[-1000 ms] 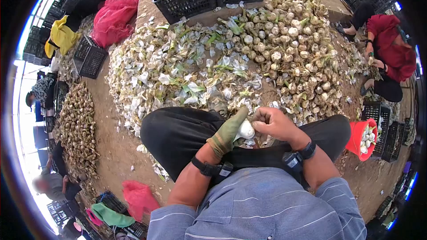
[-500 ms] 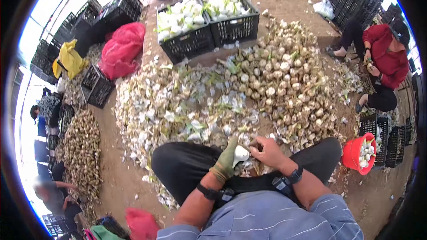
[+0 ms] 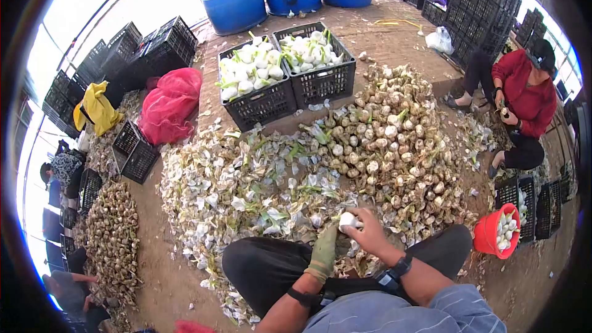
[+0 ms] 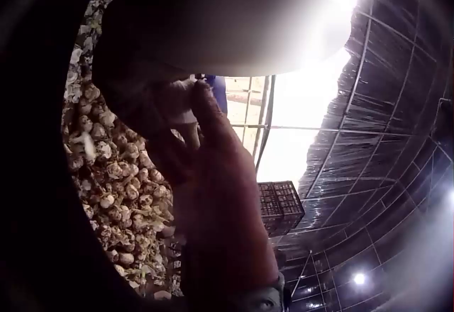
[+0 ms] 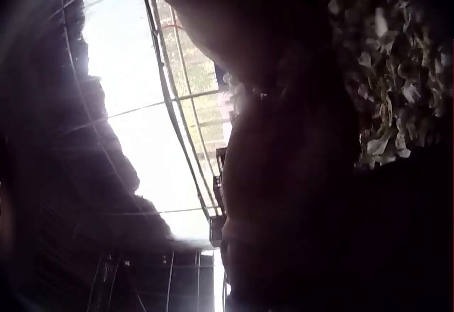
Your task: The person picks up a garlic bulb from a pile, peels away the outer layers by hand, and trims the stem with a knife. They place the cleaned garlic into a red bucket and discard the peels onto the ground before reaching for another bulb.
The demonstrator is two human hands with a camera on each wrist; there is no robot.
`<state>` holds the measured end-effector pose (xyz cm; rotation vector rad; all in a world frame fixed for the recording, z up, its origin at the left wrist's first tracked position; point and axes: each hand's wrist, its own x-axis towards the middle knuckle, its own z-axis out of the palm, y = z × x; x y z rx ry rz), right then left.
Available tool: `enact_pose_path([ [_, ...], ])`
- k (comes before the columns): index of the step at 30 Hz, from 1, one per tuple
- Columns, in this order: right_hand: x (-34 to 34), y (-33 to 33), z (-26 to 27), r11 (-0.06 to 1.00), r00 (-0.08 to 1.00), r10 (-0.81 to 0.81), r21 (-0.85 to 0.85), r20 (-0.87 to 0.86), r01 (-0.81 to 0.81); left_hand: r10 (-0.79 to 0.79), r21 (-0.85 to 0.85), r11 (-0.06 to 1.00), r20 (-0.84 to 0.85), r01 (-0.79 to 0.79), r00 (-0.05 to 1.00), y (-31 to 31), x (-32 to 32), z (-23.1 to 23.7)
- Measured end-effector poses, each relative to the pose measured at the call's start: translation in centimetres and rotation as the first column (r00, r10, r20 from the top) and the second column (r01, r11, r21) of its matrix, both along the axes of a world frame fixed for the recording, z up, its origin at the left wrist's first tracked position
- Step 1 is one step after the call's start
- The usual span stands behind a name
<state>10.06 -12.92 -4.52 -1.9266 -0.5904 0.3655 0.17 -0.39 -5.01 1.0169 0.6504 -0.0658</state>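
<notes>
A peeled white garlic bulb (image 3: 349, 221) is in my bare right hand (image 3: 370, 233), whose fingers curl over it from the right. My left hand (image 3: 324, 251), in a green glove, lies just below and left of the bulb, its fingers pointing up toward it. In the left wrist view the bare hand (image 4: 220, 177) shows its thumb against the pale bulb (image 4: 179, 103), and the gloved side is in deep shadow. The right wrist view is mostly dark. Just beyond both hands spread loose garlic skins (image 3: 246, 191) and a heap of unpeeled garlic (image 3: 401, 154).
Two black crates (image 3: 259, 108) of peeled bulbs stand ahead, with blue tubs (image 3: 234, 9) behind. At my right are a red bucket (image 3: 487, 234) of bulbs and a seated person in red (image 3: 524, 95). A pink mesh sack (image 3: 172, 105) and another garlic pile (image 3: 111, 240) lie left.
The head view has tilted up, bringing the blue tubs into sight. The garlic bulb has gone from the gloved left hand to the right hand's fingers, and both hands have moved slightly forward.
</notes>
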Motion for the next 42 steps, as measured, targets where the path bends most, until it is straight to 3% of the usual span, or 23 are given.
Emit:
enact_pose_path([
  [1, 0.6, -0.3, -0.3, 0.999, 0.990, 0.003, 0.039, -0.138, 0.003, 0.016, -0.068, 0.997, -0.030, -0.018, 0.999, 0.1, 0.2, 0.0],
  [3, 2.4, -0.6, -1.9, 0.963, 0.756, -0.021, 0.190, -0.655, 0.192, 0.044, -0.042, 0.998, -0.003, -0.045, 0.999, 0.3, 0.3, -0.7],
  [5, 3.7, -1.1, -2.5, 0.887, 0.546, 0.032, 0.275, -0.837, 0.370, 0.078, -0.019, 0.997, -0.014, -0.078, 0.997, 0.7, 1.0, -0.2],
  [6, 4.2, -0.8, -2.5, 0.906, 0.575, -0.002, 0.241, -0.818, 0.347, 0.100, -0.009, 0.995, -0.042, -0.101, 0.994, 0.6, 1.2, 1.1],
  [9, 5.1, -0.2, -2.7, 0.848, 0.404, 0.067, 0.266, -0.912, 0.460, 0.167, -0.005, 0.986, -0.061, -0.168, 0.984, 0.7, 1.5, 1.9],
  [11, 5.7, 0.6, -3.3, 0.828, 0.411, 0.061, 0.276, -0.910, 0.488, 0.153, 0.045, 0.988, -0.041, -0.151, 0.987, 1.1, 2.0, 1.8],
  [12, 6.2, 1.1, -3.5, 0.817, 0.414, 0.058, 0.282, -0.908, 0.503, 0.111, 0.378, 0.919, 0.019, -0.110, 0.994, 1.5, 2.1, 3.1],
  [15, 9.2, 2.7, -5.2, 0.928, 0.463, 0.056, 0.217, -0.884, 0.302, 0.157, 0.135, 0.979, -0.029, -0.152, 0.987, 2.1, 2.3, 2.3],
  [16, 9.6, 3.2, -5.5, 0.922, 0.458, 0.069, 0.231, -0.886, 0.309, 0.123, 0.195, 0.973, 0.000, -0.121, 0.992, 2.8, 2.5, 2.6],
  [19, 12.6, 5.0, -8.3, 0.939, 0.561, -0.092, 0.116, -0.823, 0.324, 0.211, -0.046, 0.976, -0.041, -0.213, 0.977, 3.7, 3.0, 3.9],
  [20, 13.5, 5.1, -9.6, 0.929, 0.566, -0.023, 0.190, -0.824, 0.316, 0.232, -0.096, 0.968, -0.012, -0.232, 0.973, 4.2, 3.1, 4.7],
  [22, 14.3, 6.5, -6.0, 0.943, 0.597, -0.070, 0.143, -0.799, 0.301, 0.277, 0.159, 0.948, 0.009, -0.275, 0.961, 4.5, 3.2, 1.8],
  [23, 15.4, 6.0, -9.3, 0.925, 0.657, -0.018, 0.236, -0.754, 0.297, 0.257, 0.268, 0.929, 0.029, -0.255, 0.966, 4.2, 3.5, 0.6],
  [24, 16.1, 5.3, -9.8, 0.952, 0.641, -0.224, -0.024, -0.734, 0.306, 0.208, 0.249, 0.948, -0.007, -0.199, 0.978, 4.4, 3.9, 1.1],
  [26, 16.3, 4.7, -1.3, 0.977, 0.649, -0.154, -0.015, -0.745, 0.213, 0.140, 0.227, 0.965, -0.029, -0.130, 0.990, 4.5, 5.2, 2.4],
  [27, 16.1, 3.6, -0.7, 0.955, 0.755, -0.144, 0.112, -0.640, 0.276, 0.142, 0.227, 0.964, -0.007, -0.137, 0.990, 4.1, 5.9, 2.9],
  [29, 16.9, -0.6, 0.9, 0.957, 0.745, -0.074, 0.163, -0.663, 0.240, 0.108, 0.177, 0.979, -0.011, -0.104, 0.994, 3.1, 7.0, 4.4],
  [30, 16.8, -3.0, 2.3, 0.924, 0.774, -0.130, 0.207, -0.620, 0.321, 0.111, 0.010, 0.994, -0.003, -0.111, 0.994, 2.7, 7.4, 4.7],
  [34, 14.2, -14.4, 10.4, 0.765, 0.735, -0.370, 0.263, -0.568, 0.588, 0.022, 0.151, 0.988, -0.012, -0.020, 1.000, -0.4, 8.3, 3.3],
  [36, 12.0, -22.3, 7.1, 0.681, 0.676, -0.509, 0.230, -0.533, 0.695, -0.051, 0.060, 0.997, -0.065, 0.055, 0.997, -1.2, 8.3, 3.0],
  [39, 9.1, -32.0, 4.4, 0.354, 0.330, -0.789, 0.057, -0.519, 0.934, -0.124, 0.132, 0.982, -0.072, 0.132, 0.990, -3.1, 8.4, 2.9],
  [40, 8.4, -36.8, 3.0, 0.384, 0.427, -0.764, 0.191, -0.483, 0.903, -0.129, 0.156, 0.978, -0.086, 0.141, 0.988, -4.0, 8.5, 3.6],
  [42, 7.5, -44.3, 2.0, 0.229, 0.294, -0.823, 0.191, -0.486, 0.955, -0.182, 0.167, 0.967, -0.087, 0.194, 0.979, -5.0, 8.3, 3.5],
])
